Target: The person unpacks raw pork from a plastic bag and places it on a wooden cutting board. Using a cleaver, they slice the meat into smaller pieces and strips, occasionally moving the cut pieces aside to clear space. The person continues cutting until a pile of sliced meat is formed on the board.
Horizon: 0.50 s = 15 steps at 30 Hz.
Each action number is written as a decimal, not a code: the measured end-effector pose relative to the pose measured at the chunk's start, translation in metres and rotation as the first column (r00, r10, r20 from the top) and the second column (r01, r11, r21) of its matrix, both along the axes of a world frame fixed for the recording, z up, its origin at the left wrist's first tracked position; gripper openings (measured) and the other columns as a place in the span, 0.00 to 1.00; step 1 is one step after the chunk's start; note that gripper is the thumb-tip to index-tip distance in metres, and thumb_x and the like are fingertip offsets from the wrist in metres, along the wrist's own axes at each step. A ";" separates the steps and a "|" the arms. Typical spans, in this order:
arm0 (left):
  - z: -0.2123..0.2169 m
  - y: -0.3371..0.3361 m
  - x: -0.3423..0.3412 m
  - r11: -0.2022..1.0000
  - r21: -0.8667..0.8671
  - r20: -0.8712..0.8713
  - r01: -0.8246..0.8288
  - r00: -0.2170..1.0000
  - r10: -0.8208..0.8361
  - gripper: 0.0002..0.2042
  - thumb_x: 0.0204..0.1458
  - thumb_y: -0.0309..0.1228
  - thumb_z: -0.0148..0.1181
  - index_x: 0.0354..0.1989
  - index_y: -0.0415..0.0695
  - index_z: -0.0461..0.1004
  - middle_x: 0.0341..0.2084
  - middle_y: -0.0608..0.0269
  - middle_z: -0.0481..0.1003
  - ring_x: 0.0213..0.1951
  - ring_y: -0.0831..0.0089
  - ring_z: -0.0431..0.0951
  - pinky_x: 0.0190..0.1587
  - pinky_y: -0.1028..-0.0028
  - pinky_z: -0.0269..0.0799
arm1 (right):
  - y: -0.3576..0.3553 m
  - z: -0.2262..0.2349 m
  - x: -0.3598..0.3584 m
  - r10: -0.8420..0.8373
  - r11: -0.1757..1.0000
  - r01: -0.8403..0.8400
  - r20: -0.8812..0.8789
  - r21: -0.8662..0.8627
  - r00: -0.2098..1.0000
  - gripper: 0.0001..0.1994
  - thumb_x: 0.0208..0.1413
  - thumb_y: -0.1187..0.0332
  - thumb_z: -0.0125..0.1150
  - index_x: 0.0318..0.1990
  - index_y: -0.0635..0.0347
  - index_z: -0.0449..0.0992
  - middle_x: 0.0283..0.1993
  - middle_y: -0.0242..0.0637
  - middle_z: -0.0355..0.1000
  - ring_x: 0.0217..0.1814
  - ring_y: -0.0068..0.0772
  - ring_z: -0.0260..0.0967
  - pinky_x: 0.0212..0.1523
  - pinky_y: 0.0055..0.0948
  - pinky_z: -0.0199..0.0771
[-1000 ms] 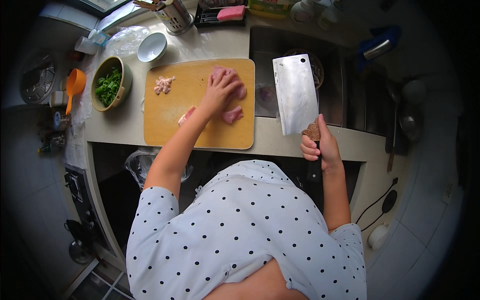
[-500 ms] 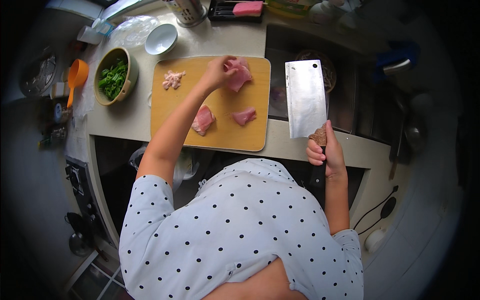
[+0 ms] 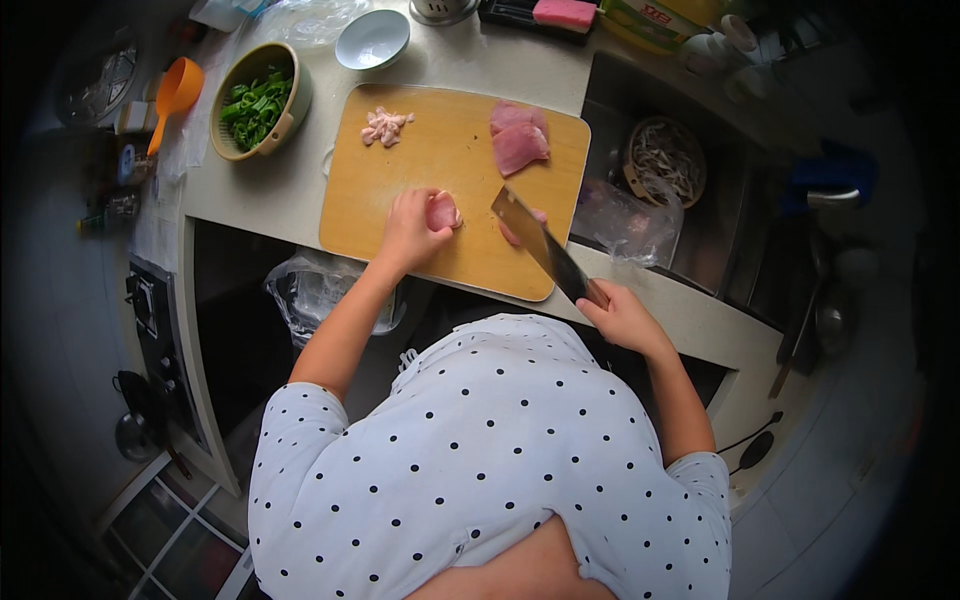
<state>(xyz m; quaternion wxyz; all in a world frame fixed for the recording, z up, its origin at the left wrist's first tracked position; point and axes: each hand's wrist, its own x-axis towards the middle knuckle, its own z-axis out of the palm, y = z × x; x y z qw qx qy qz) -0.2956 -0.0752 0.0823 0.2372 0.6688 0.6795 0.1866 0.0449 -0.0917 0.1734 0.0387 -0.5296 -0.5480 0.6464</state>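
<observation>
On the wooden cutting board [image 3: 455, 130], my left hand [image 3: 412, 232] has its fingers closed on a pink piece of raw meat [image 3: 443, 211] near the board's front. My right hand [image 3: 622, 315] grips the handle of a cleaver [image 3: 545, 240], its blade on edge and angled over the board's right part. Behind the blade a smaller meat piece [image 3: 510, 233] is partly hidden. Two overlapping meat slices [image 3: 520, 140] lie at the far right of the board. A small heap of pale, fatty scraps [image 3: 386, 127] rests at the far left.
Left of the board stands a basket [image 3: 296, 118] of cut green peppers, with an orange ladle [image 3: 176, 90] beyond it. A pale bowl [image 3: 372, 40] sits behind the board. The sink [image 3: 735, 215] at right holds a basket of shredded food [image 3: 664, 160] and a plastic bag [image 3: 635, 220].
My left hand has come from the far meat slices to the piece nearer me. The cleaver has swung from flat and upright beside the board to tilted leftward over it.
</observation>
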 end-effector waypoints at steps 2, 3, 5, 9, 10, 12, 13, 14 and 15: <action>-0.003 0.001 -0.003 0.999 -0.012 0.055 -0.035 0.998 0.036 0.25 0.36 0.34 0.67 0.45 0.39 0.70 0.36 0.49 0.73 0.44 0.53 0.71 0.48 0.62 0.67 | -0.003 -0.031 0.013 0.115 0.973 -0.107 -0.025 0.206 0.993 0.10 0.56 0.66 0.55 0.29 0.60 0.64 0.17 0.24 0.56 0.14 0.15 0.53 0.14 0.20 0.55; 0.000 0.000 -0.005 0.999 -0.002 0.052 -0.042 0.998 0.042 0.25 0.36 0.34 0.66 0.45 0.39 0.70 0.35 0.49 0.73 0.43 0.53 0.72 0.47 0.62 0.68 | 0.000 -0.036 0.013 0.175 0.939 -0.157 -0.032 0.306 0.984 0.10 0.56 0.66 0.55 0.29 0.60 0.63 0.17 0.24 0.57 0.15 0.14 0.54 0.15 0.20 0.55; 0.006 -0.001 -0.006 0.995 -0.012 0.091 -0.096 0.991 0.097 0.24 0.38 0.34 0.66 0.46 0.38 0.70 0.35 0.48 0.74 0.41 0.55 0.74 0.45 0.63 0.69 | 0.018 -0.037 0.007 0.123 0.982 -0.130 0.056 0.140 0.991 0.10 0.55 0.65 0.56 0.31 0.64 0.67 0.19 0.28 0.59 0.21 0.20 0.55 0.23 0.25 0.59; 0.019 0.003 -0.003 0.919 -0.270 0.229 -0.286 0.908 0.350 0.23 0.44 0.31 0.66 0.49 0.38 0.69 0.37 0.48 0.74 0.40 0.59 0.75 0.43 0.67 0.72 | 0.038 -0.024 -0.016 -0.098 0.993 0.089 0.118 0.079 0.988 0.12 0.55 0.64 0.56 0.36 0.66 0.71 0.21 0.30 0.61 0.25 0.22 0.57 0.28 0.27 0.61; 0.021 0.004 -0.004 0.868 -0.375 0.240 -0.327 0.869 0.432 0.22 0.45 0.31 0.65 0.49 0.39 0.69 0.38 0.48 0.74 0.41 0.60 0.75 0.43 0.68 0.72 | 0.039 -0.021 -0.018 -0.069 0.994 0.056 0.138 0.097 0.988 0.12 0.55 0.65 0.56 0.40 0.66 0.72 0.22 0.30 0.63 0.25 0.21 0.59 0.28 0.27 0.62; 0.013 -0.005 -0.012 0.972 -0.095 0.183 -0.216 0.956 0.230 0.22 0.45 0.29 0.65 0.50 0.39 0.68 0.41 0.49 0.72 0.43 0.59 0.74 0.46 0.66 0.70 | 0.037 -0.010 -0.025 -0.077 0.997 0.078 0.092 -0.010 0.993 0.12 0.55 0.66 0.56 0.41 0.67 0.71 0.23 0.31 0.64 0.25 0.22 0.60 0.28 0.27 0.64; 0.011 -0.008 -0.015 0.990 0.044 0.131 -0.137 0.983 0.130 0.23 0.44 0.28 0.65 0.51 0.40 0.68 0.43 0.50 0.72 0.45 0.58 0.73 0.47 0.66 0.70 | 0.034 -0.007 -0.027 -0.084 0.994 0.089 0.070 -0.064 0.994 0.13 0.55 0.66 0.56 0.41 0.67 0.71 0.24 0.31 0.65 0.25 0.22 0.60 0.28 0.27 0.64; 0.015 -0.005 -0.017 0.994 0.105 0.093 -0.025 0.996 0.015 0.23 0.43 0.26 0.64 0.51 0.40 0.68 0.45 0.51 0.71 0.46 0.57 0.72 0.48 0.65 0.69 | 0.028 -0.011 -0.027 -0.070 0.997 0.068 0.044 0.046 0.997 0.13 0.55 0.66 0.56 0.43 0.67 0.71 0.25 0.34 0.67 0.25 0.26 0.63 0.29 0.29 0.66; 0.023 0.001 -0.018 0.983 0.159 0.044 0.094 0.994 -0.102 0.23 0.42 0.25 0.64 0.51 0.41 0.68 0.46 0.52 0.70 0.47 0.57 0.71 0.50 0.65 0.68 | 0.020 -0.021 -0.026 -0.057 0.987 0.054 0.016 0.154 0.998 0.13 0.55 0.67 0.55 0.44 0.66 0.70 0.26 0.37 0.69 0.25 0.30 0.66 0.30 0.31 0.68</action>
